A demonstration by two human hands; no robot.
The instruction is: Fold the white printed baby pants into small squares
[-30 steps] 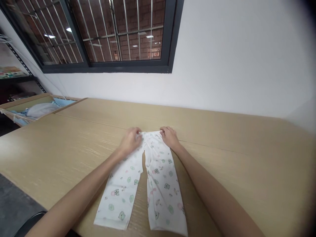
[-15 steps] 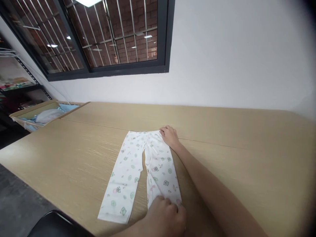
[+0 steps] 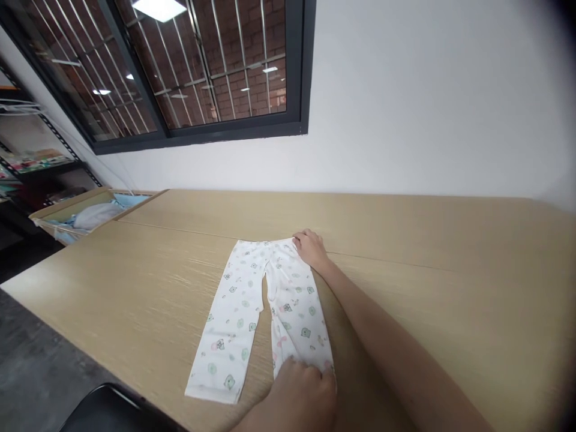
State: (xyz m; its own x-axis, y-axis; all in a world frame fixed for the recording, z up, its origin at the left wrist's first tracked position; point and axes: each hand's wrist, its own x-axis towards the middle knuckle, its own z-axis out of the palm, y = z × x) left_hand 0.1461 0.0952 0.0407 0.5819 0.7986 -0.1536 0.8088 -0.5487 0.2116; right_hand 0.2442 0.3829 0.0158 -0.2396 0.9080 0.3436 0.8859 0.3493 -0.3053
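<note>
Your right hand (image 3: 311,249) lies flat, fingers together, on the right end of the waistband (image 3: 265,242) of the white printed baby pants (image 3: 234,312), which lie on the wooden table (image 3: 135,270), legs toward you. Your left hand (image 3: 301,399) is curled on the right leg's near end; pinching can't be told.

bare left hand (image 3: 300,396), bare right hand (image 3: 311,249), bare right forearm (image 3: 387,327)

I faced a white wall (image 3: 427,102) and barred window (image 3: 225,72), with metal shelving (image 3: 45,138) at left and grey floor (image 3: 36,360) below.
</note>
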